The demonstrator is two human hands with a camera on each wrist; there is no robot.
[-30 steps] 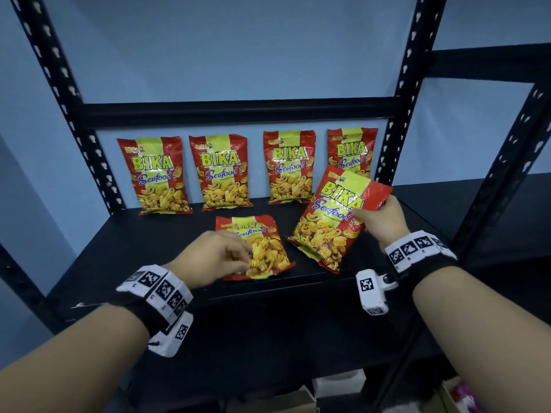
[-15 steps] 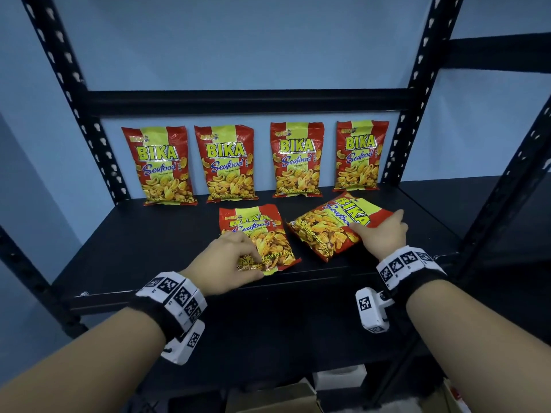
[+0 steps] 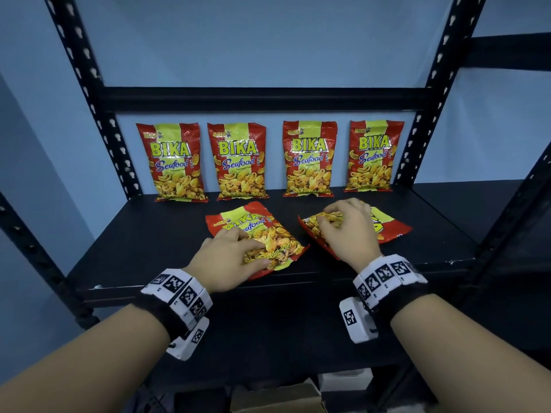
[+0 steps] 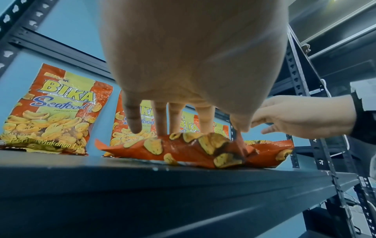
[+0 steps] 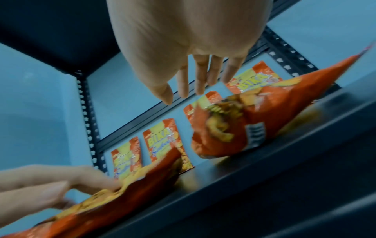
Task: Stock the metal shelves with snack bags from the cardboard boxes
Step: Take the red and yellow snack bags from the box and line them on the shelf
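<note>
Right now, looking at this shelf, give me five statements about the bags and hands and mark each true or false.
1. Four bags stand upright along the back. True.
2. The left hand grips a bag lying flat. True.
3. The right hand holds a bag up in the air. False: its bag lies on the shelf under it.
4. The two front bags overlap. False: they lie apart.
5. The bags read BIKA Seafood. True.
</note>
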